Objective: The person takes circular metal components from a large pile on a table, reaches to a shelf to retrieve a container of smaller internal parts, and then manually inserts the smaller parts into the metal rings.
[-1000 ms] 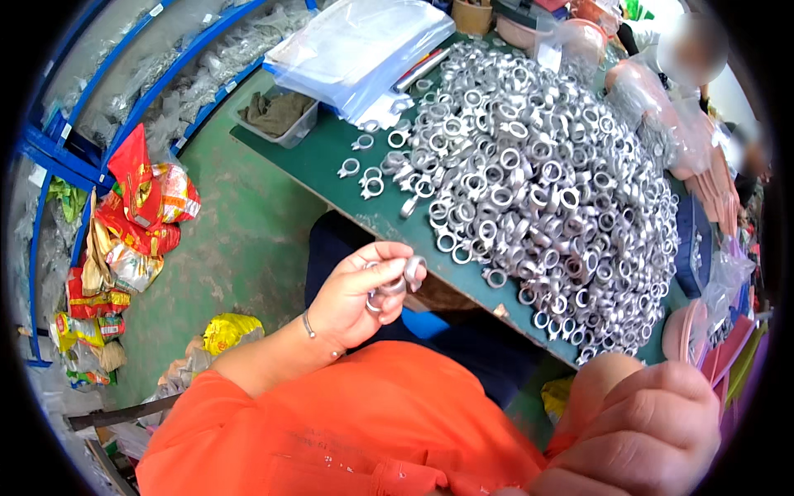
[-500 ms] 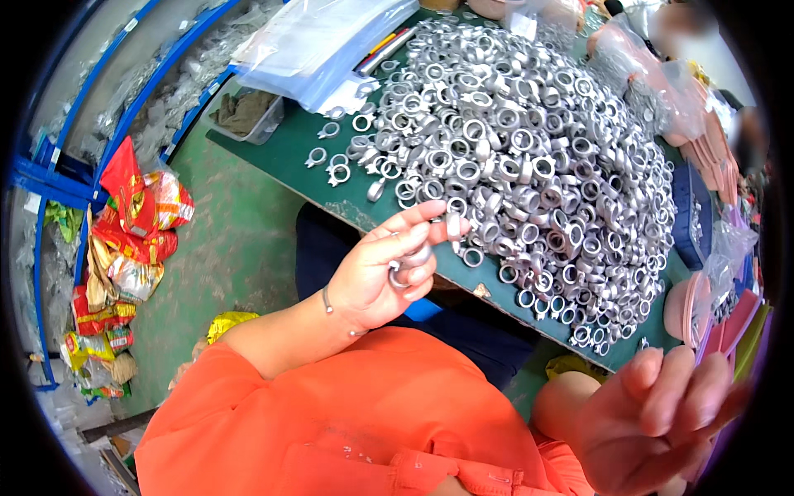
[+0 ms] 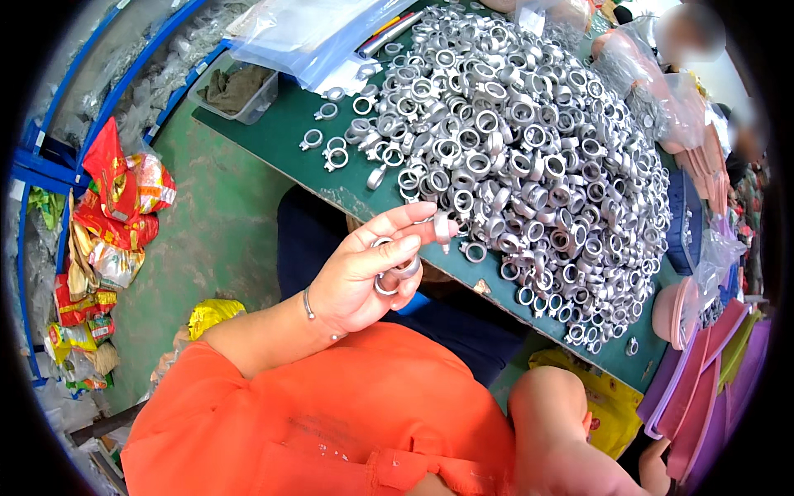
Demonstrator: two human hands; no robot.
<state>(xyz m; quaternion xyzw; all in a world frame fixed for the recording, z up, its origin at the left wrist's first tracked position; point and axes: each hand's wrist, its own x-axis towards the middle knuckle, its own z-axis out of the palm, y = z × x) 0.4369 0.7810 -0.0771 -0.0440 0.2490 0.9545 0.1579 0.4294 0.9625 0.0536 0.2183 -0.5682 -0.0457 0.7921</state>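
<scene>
My left hand (image 3: 360, 269) is raised just off the table's near edge, left of a large heap of small silver metal rings (image 3: 529, 157). Its curled fingers hold a couple of metal rings (image 3: 387, 279) against the palm. Another metal ring (image 3: 442, 225) sits at the tip of the extended fingers. Several rings in the heap have a small lug on the outside. My right forearm (image 3: 571, 450) runs down past the lower edge, so the right hand is out of the picture.
The green table (image 3: 273, 149) also carries loose rings, plastic sheets (image 3: 298, 37), pens and a clear tub with a cloth (image 3: 240, 91). Blue (image 3: 685, 223) and pink containers stand at right. Blue shelving and red bags (image 3: 112, 182) are at left. Other people are at the far right.
My right hand has dropped out of view at the lower right. My left hand has shifted slightly left, still holding the rings. A separate ring now shows at the table's right corner.
</scene>
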